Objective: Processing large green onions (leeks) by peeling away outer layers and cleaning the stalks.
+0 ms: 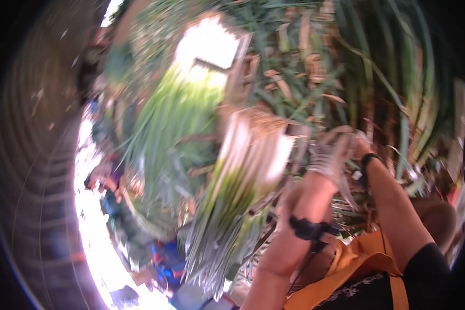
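My left hand (331, 150), in a pale glove, is at the right of the middle with its fingers curled in. Whatever they grip is hidden. My right hand (362, 145) meets it from the other side, its fingers mostly covered and smeared by motion. Just left of my hands lies a bundle of trimmed green onions (243, 170), white ends away from me and green tops toward me. Tall untrimmed green onions (418, 93) fill the far right, close beyond my right hand. Loose dry leaves and cut scraps (299, 67) surround both hands.
Another leafy bundle of green onions (178, 111) lies farther left, partly in glare. A co-worker's arm (111, 187) shows at the left, near a blue and red item (168, 263). A dark ribbed wall or sheet (36, 155) curves along the left side.
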